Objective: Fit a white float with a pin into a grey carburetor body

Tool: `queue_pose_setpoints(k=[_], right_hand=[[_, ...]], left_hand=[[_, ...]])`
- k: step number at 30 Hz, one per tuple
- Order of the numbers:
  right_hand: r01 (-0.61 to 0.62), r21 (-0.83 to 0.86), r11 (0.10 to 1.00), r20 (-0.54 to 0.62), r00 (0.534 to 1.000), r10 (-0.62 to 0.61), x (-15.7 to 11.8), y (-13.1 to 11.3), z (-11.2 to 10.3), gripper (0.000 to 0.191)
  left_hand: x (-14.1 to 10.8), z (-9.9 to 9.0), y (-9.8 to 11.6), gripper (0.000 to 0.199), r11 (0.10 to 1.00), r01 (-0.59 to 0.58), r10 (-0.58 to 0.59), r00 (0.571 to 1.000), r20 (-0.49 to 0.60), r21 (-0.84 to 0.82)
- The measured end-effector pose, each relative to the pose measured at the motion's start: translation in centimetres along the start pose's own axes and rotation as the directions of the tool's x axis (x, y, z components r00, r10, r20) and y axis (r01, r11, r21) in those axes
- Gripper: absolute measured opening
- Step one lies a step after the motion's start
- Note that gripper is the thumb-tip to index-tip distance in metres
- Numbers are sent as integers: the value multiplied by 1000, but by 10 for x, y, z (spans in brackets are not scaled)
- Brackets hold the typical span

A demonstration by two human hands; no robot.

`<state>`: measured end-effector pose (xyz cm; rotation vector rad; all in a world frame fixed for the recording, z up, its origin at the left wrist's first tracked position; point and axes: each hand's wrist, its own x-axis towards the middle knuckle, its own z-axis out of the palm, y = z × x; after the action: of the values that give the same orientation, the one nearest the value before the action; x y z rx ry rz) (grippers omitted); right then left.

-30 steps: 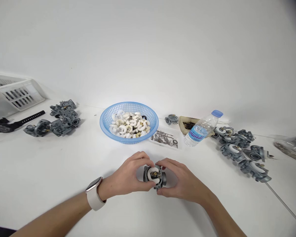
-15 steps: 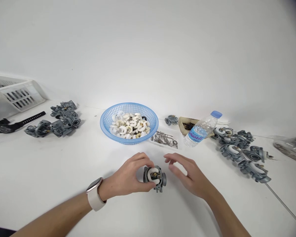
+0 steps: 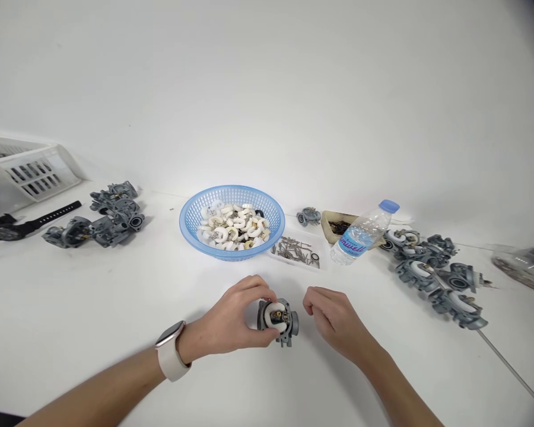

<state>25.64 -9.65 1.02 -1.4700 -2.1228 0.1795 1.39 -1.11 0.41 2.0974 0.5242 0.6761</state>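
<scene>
My left hand (image 3: 237, 317) grips a grey metal carburetor (image 3: 292, 324) between thumb and fingers on the white table. A white C-shaped float (image 3: 271, 315) sits in its open top, with brass jets showing inside it. Just right of the carburetor, apart from it, my right hand (image 3: 336, 320) is closed with the fingers curled in. Whatever it may hold is hidden. Beyond the hands stands a blue basket (image 3: 187, 230) of loose white floats, and beside it a shallow clear tray (image 3: 323, 261) of small metal pins.
Grey carburetors lie at the left (image 3: 115, 222) and right (image 3: 456, 305), near a thin metal rod (image 3: 511, 367). A water bottle (image 3: 360, 234) leans over a beige container (image 3: 331, 228). Far left are a black watch (image 3: 9, 228) and a white crate (image 3: 40, 172).
My right hand's fingers have curled closed from a spread pose, staying right of the carburetor. My left hand keeps its grip, and the carburetor has hardly moved.
</scene>
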Motion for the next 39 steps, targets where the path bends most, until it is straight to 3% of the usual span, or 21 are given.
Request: queue_pose_setpoints(k=[39], right_hand=[[55, -79, 995, 13, 998, -54, -1, 2, 3, 27]], left_hand=[[-2, 0, 1, 33, 1000, -19, 19, 1000, -15, -18]])
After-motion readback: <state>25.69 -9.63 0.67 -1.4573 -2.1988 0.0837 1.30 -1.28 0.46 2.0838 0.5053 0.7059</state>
